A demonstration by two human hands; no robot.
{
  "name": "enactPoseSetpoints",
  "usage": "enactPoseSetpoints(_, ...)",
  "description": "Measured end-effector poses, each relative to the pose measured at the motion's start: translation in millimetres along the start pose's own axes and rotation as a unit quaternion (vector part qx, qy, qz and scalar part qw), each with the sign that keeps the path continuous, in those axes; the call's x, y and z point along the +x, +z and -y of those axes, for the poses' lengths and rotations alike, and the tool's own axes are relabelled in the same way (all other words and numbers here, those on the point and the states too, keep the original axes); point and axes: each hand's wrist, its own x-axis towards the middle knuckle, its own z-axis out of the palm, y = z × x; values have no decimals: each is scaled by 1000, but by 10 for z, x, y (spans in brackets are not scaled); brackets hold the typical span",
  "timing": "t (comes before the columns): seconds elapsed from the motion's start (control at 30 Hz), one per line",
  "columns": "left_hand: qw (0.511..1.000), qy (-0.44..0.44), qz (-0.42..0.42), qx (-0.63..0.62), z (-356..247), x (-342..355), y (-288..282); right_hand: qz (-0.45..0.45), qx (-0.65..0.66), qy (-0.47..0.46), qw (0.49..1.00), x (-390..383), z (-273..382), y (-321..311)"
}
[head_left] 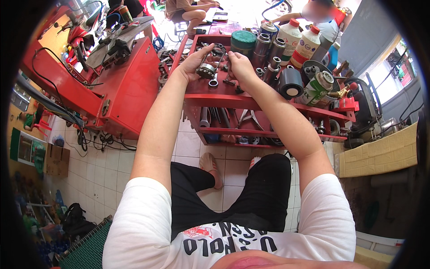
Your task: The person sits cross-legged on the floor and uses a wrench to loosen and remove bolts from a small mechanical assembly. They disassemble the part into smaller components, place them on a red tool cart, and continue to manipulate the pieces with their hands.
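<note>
- The left hand (192, 65) has its fingers closed around a metal part with a ridged round end (206, 71), which sits low in the grip, facing the wearer.
- From that end a narrow loop runs away from the body and leans a little right, so the long axis points roughly toward the far side of the cart; the part lies between the hands, nearer the left.
- The right hand (242, 68) has thumb and fingers drawn together just beside the loop's right side; whether they grip it, I cannot tell.
- Below the part, a ring-ended wrench (213, 83) lies on the top of a red tool cart (199, 97).
- To the right on the cart stand a black cylinder (291, 84), a green and white can (317, 88), steel sockets (261, 49), and two white bottles with red caps (290, 35); a green-lidded tub (243, 42) stands beyond the hands.
- The cart's lower shelf bears pliers (253, 118) and long-handled tools.
- Beneath is a white tiled floor (188, 145); a red metal stand (127, 92) is off to the left.
- Farther off are a red motorcycle (78, 42) at upper left, a crouching person (181, 10) past the cart, and another person (329, 30) at upper right.
</note>
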Motion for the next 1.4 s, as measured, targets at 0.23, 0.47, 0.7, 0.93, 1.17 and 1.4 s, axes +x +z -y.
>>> enactPoseSetpoints(0.23, 999, 14, -45, -2, 9, -16, -13, -40, 13, 35, 999, -74, 81, 77)
enactPoseSetpoints(0.47, 998, 13, -53, -4, 9, -10, 13, -39, -3, -13, 999, -43, 39, 85)
enactPoseSetpoints(0.7, 999, 0, -45, 30, -9, -37, 1, -44, 12, 17, 999, -58, 71, 57)
enactPoseSetpoints(0.93, 998, 3, -20, 57, -6, -48, -10, -84, 9, -26, 996, -63, 40, 131)
enactPoseSetpoints(1.17, 998, -1, -12, 58, -14, -51, 10, -10, 0, 84, 996, -15, 24, -7)
enactPoseSetpoints(1.4, 996, 6, -9, 83, 1, -41, 25, -81, -3, -31, 996, -2, -11, 91)
